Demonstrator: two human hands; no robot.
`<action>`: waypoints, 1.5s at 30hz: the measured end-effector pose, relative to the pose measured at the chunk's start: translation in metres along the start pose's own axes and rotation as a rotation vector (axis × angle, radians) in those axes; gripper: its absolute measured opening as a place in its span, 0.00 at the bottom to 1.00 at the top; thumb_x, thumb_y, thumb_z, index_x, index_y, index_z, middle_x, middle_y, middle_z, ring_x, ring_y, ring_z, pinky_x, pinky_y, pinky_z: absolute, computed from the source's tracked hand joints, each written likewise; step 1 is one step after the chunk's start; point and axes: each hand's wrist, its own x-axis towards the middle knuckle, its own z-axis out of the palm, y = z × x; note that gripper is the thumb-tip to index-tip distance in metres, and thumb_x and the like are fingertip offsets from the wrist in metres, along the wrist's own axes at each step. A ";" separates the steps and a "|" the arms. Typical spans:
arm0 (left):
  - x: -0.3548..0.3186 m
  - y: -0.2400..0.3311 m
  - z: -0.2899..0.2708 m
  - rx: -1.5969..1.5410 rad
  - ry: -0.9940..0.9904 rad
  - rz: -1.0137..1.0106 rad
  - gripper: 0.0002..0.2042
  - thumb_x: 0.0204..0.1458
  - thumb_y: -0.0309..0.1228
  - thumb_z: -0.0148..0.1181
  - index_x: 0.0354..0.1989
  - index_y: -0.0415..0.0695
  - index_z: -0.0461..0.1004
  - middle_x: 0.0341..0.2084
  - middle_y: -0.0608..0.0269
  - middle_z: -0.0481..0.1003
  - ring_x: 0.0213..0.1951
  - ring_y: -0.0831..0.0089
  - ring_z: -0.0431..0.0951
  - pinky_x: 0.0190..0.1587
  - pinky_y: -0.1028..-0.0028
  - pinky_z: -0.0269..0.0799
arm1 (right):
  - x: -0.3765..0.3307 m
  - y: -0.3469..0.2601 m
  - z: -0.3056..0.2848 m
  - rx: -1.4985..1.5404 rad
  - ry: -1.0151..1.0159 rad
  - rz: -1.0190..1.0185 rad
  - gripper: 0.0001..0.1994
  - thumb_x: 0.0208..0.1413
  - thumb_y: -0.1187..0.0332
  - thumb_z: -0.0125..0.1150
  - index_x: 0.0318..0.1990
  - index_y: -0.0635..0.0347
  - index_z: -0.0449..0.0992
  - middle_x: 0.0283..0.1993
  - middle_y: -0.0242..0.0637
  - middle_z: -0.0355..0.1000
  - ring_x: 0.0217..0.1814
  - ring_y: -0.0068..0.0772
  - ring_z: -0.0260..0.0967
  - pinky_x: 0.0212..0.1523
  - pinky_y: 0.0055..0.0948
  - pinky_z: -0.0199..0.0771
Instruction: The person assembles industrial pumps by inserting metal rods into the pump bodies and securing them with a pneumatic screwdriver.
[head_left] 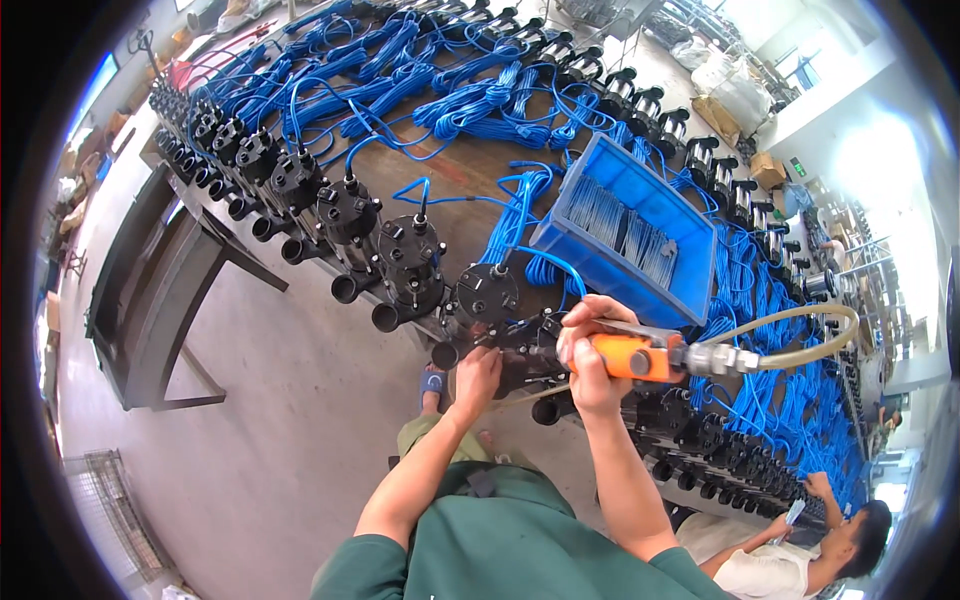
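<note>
My right hand point(592, 365) is closed around an orange air-powered driver point(635, 357). The tool lies level, its tip pointing left toward a dark pump body at the table edge. A clear yellowish hose point(845, 325) runs from its metal fittings. My left hand point(478, 378) is at the near side of the pumps, fingers pinched together close to a black outlet and the tool's tip; what they grip is hidden. Just beyond stands a submersible pump with a round black top point(487, 290) and a blue cable.
A blue plastic crate point(630, 230) of thin metal rods stands on the table. More pumps point(410, 260) line both table edges, with bundled blue cables point(460, 105) between. A curved dark metal stand point(155, 290) is at left. A person in white point(770, 565) works at lower right.
</note>
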 end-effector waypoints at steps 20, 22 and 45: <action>0.016 0.009 -0.019 -0.046 -0.070 0.171 0.08 0.50 0.22 0.63 0.39 0.38 0.80 0.31 0.52 0.77 0.33 0.52 0.78 0.36 0.61 0.75 | 0.010 0.050 -0.013 -0.039 -0.049 0.115 0.18 0.49 0.81 0.59 0.51 0.69 0.75 0.38 0.39 0.77 0.35 0.21 0.75 0.37 0.21 0.75; 0.015 0.010 -0.017 -0.050 -0.057 0.160 0.08 0.49 0.21 0.63 0.38 0.37 0.80 0.31 0.52 0.77 0.33 0.52 0.79 0.36 0.61 0.75 | 0.011 0.050 -0.011 -0.049 -0.054 0.079 0.18 0.49 0.81 0.59 0.50 0.69 0.76 0.37 0.39 0.77 0.32 0.18 0.73 0.35 0.19 0.74; 0.012 0.046 -0.050 0.010 0.014 0.245 0.09 0.48 0.20 0.64 0.39 0.38 0.80 0.31 0.53 0.79 0.30 0.52 0.79 0.34 0.59 0.76 | 0.012 0.015 -0.013 -0.130 -0.082 -0.007 0.21 0.46 0.80 0.58 0.52 0.67 0.77 0.34 0.38 0.79 0.30 0.16 0.71 0.33 0.20 0.73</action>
